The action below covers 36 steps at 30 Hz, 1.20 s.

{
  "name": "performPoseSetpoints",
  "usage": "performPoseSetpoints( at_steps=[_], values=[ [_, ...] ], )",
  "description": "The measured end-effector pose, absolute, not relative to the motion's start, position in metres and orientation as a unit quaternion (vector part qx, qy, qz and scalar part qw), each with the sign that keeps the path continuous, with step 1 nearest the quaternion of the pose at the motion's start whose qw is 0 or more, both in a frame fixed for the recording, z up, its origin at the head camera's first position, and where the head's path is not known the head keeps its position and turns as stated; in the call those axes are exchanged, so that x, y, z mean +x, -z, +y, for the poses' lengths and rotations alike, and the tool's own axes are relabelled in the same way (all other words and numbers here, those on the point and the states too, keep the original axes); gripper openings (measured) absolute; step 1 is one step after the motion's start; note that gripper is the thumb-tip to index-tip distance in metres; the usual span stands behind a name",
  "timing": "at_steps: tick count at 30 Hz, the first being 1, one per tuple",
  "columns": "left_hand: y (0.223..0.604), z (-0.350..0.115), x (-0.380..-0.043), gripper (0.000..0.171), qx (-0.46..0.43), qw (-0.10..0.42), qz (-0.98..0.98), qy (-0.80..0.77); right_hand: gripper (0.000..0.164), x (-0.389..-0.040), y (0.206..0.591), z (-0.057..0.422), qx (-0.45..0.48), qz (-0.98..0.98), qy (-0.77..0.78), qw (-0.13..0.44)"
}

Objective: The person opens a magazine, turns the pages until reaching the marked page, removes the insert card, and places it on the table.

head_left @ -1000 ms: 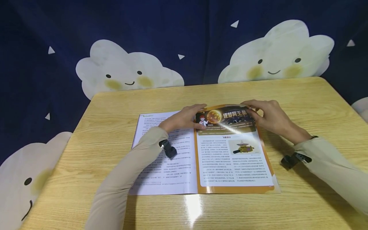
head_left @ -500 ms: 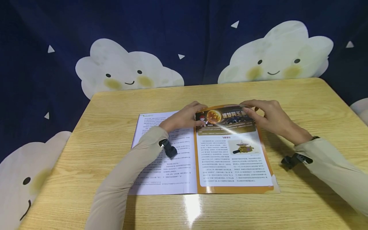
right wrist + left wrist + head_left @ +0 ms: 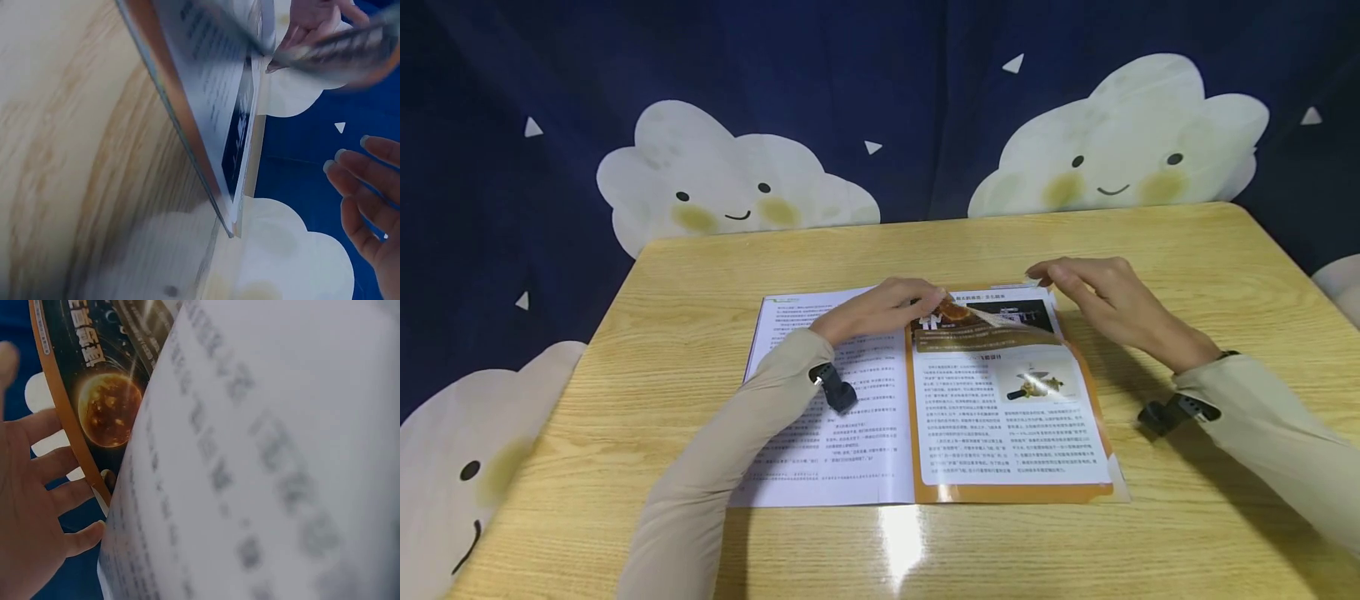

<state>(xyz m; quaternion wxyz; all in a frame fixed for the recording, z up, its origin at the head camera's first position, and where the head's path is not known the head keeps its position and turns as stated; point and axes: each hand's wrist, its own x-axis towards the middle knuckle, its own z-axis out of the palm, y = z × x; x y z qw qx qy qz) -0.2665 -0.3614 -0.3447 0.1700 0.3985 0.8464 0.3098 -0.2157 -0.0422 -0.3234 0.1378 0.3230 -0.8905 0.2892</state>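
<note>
An open magazine (image 3: pixel 865 433) lies on the wooden table, its print upside down from here. The top of its orange-bordered right page (image 3: pixel 966 408) curls up and leans left, baring a white page (image 3: pixel 1022 295) beneath. My left hand (image 3: pixel 880 310) is over the top of the magazine near the spine. In the left wrist view its fingers are extended, fingertips right at the orange page edge, thumb apart. Beyond the top right corner is my right hand (image 3: pixel 1112 300); the right wrist view shows its fingers (image 3: pixel 356 178) loosely bent, holding nothing, apart from the pages.
The wooden table (image 3: pixel 670 350) extends around the magazine on all sides. Behind it hangs a dark blue curtain (image 3: pixel 925 100) with smiling clouds and small white triangles. A black strapped device (image 3: pixel 835 387) sits on the left wrist, another device (image 3: pixel 1172 414) on the right.
The right page's top corner has left my right hand and curled up toward the left, exposing the page underneath. My left hand has shifted slightly, its fingertips now by the curled part.
</note>
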Motion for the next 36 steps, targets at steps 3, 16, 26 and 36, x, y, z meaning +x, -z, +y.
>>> performPoseSetpoints(
  at_steps=[3,16,26,36],
  values=[
    [0.344,-0.364,-0.265,0.043,0.41,0.17,0.837,-0.319,0.029,-0.218,0.325,-0.042,0.32,-0.896,-0.28,0.129],
    [0.337,-0.368,-0.256,0.032,0.426,0.169,0.851,-0.257,0.03,-0.224,0.333,-0.044,0.282,-0.922,-0.257,0.071],
    [0.337,-0.369,-0.247,0.038,0.395,0.154,0.884,-0.198,0.035,-0.232,0.341,-0.044,0.264,-0.936,-0.23,0.031],
    [0.336,-0.375,-0.243,0.046,0.408,0.157,0.882,-0.176,0.048,-0.24,0.346,-0.04,0.257,-0.943,-0.211,-0.008]
  ],
)
